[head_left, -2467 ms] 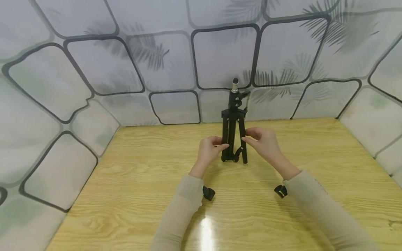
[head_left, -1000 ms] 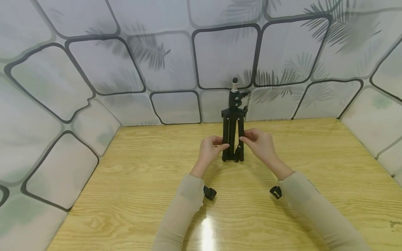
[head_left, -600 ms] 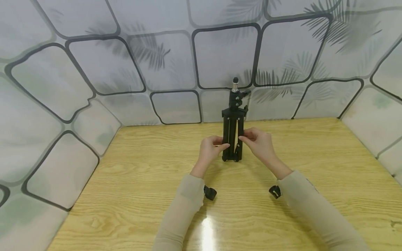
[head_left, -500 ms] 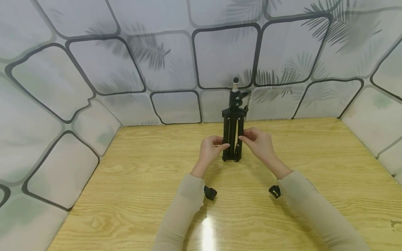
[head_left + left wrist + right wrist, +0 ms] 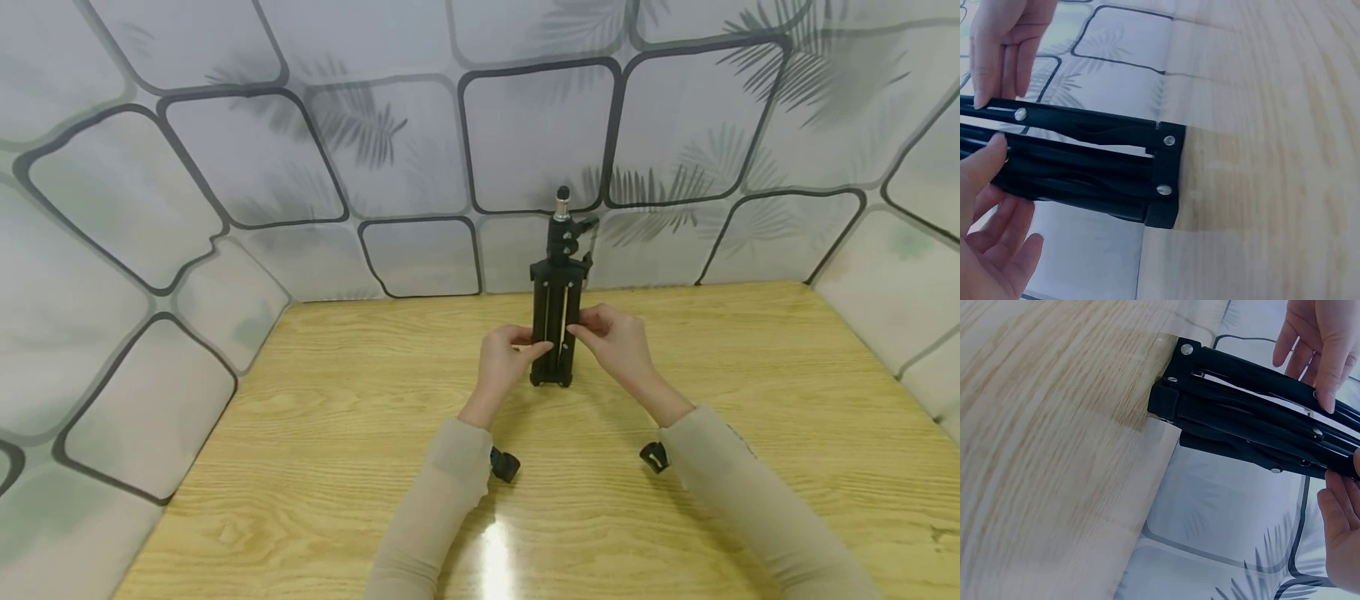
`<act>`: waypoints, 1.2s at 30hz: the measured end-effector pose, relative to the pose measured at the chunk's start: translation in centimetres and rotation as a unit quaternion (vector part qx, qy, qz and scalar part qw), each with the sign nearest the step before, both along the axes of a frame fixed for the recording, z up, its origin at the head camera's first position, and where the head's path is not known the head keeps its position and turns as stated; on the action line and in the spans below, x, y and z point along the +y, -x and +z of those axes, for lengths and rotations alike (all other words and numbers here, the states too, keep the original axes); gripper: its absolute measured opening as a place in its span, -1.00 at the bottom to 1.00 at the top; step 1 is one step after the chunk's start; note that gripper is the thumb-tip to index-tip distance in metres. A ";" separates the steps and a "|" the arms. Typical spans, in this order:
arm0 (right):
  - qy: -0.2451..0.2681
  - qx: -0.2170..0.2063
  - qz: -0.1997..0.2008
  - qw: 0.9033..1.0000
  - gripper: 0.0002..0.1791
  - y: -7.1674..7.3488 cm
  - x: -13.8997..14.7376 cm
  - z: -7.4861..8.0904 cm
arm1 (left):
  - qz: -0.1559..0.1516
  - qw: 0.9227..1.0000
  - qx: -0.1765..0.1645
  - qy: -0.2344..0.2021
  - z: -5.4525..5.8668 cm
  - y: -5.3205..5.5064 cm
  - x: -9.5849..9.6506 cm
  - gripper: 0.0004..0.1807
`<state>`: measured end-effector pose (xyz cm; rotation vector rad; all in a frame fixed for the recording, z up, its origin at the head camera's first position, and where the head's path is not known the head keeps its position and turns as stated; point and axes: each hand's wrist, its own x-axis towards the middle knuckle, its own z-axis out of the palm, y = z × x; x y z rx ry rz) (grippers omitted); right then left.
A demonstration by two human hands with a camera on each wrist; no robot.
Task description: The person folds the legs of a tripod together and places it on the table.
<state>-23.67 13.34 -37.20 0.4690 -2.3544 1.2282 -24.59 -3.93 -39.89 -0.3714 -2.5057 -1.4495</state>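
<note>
A black tripod stand (image 5: 557,271) with a silver tip stands upright near the back of the table, its legs folded close together. My left hand (image 5: 501,358) pinches the left leg between thumb and fingers. On the opposite side, my right hand (image 5: 618,340) holds the right leg the same way, a little higher. Riveted joints and the bottom bracket (image 5: 1166,169) show in the left wrist view, the bracket's end by the tabletop. In the right wrist view the legs (image 5: 1254,400) lie side by side with narrow gaps. Some fingertips are hidden behind the legs.
The wooden table (image 5: 337,433) reaches to a patterned wall covering (image 5: 405,150) right behind the tripod. A small black camera (image 5: 505,465) sits under the left wrist and another black camera (image 5: 655,457) under the right.
The tripod's right leg, splayed outward earlier, has swung inward against the others. My right hand has moved left with it. The left hand has stayed nearly still.
</note>
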 end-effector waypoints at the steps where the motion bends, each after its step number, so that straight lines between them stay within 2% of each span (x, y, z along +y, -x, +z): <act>1: -0.001 0.001 0.001 1.000 -0.82 0.0 0.0 0.0 | 0.006 1.000 0.006 0.007 0.0 0.0 0.0 -0.71; 7: -0.006 -0.007 0.015 1.000 -0.79 -0.1 0.8 0.0 | 0.029 0.998 0.041 0.041 0.0 0.0 0.2 -0.74; 14: -0.012 -0.005 0.014 1.000 -0.75 0.2 2.1 -0.1 | 0.037 0.998 0.044 0.018 0.0 0.1 0.2 -0.78; 22: -0.021 -0.010 0.009 1.000 -0.75 0.3 2.5 -0.1 | 0.001 0.999 0.046 -0.025 -0.2 0.5 0.0 -0.80; 32: -0.036 -0.028 0.011 0.999 -0.67 0.7 2.4 -0.2 | -0.038 0.998 0.052 -0.002 -0.2 1.1 -0.1 -0.78; 36: -0.033 -0.038 0.020 0.999 -0.65 0.9 2.3 -0.2 | -0.051 0.998 0.042 0.004 -0.2 1.4 -0.2 -0.78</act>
